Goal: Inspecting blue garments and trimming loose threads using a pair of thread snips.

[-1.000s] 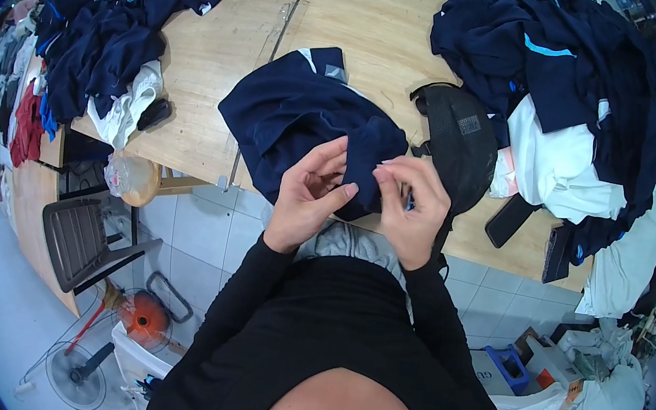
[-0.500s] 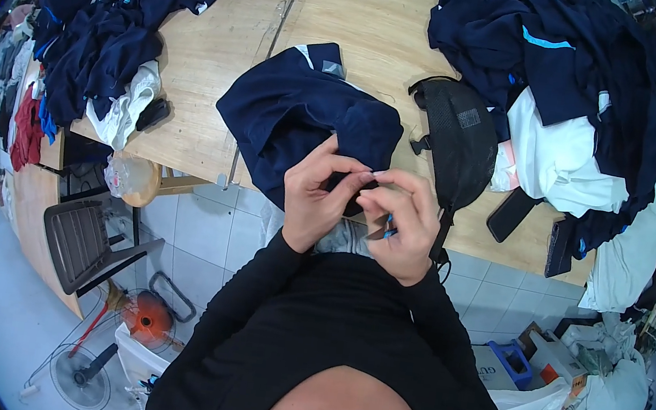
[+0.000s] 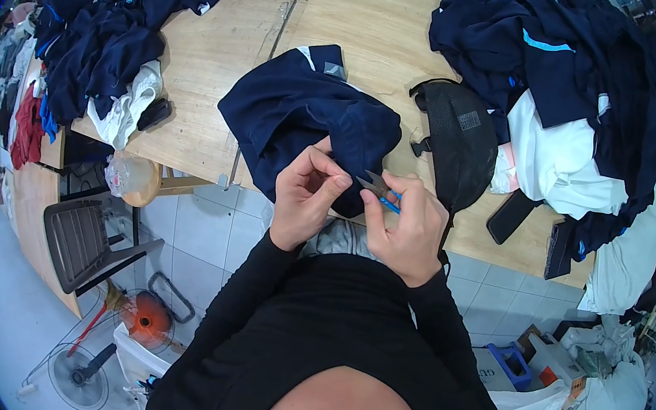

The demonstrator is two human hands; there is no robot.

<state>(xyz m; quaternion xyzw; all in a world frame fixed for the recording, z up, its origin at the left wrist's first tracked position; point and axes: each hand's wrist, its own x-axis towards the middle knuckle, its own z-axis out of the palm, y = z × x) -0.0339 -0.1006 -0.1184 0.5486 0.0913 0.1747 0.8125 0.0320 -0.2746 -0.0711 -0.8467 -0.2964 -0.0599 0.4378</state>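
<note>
The navy garment [image 3: 290,110] lies bunched on the table [image 3: 360,12] at the middle of the frame, its near end drooping over the table's edge. The 2 hands meet at its lower right part. The left hand [image 3: 300,206] has its thumb and forefinger drawn into a narrow pinch in front of the cloth; whether they close on a thread or a fold I cannot tell. The right hand [image 3: 411,230] holds small snips [image 3: 371,183] with a blue handle, the 2 blades parted and pointing left toward that pinch.

As far along as this can be judged, trimming seems underway at 1 spot: the snips are out and spread, and the garment is neither flat nor folded. No cut end or loose scrap can be made out, so how much of it is done does not show.

Loose navy heaps fill the upper left [image 3: 122,44] and upper right [image 3: 487,40] of the frame; nothing marks either as finished or waiting. Right of centre, a black pouch [image 3: 462,160] lies just beside the garment, with a phone [image 3: 513,218] and white cloth [image 3: 559,156] farther right.
</note>
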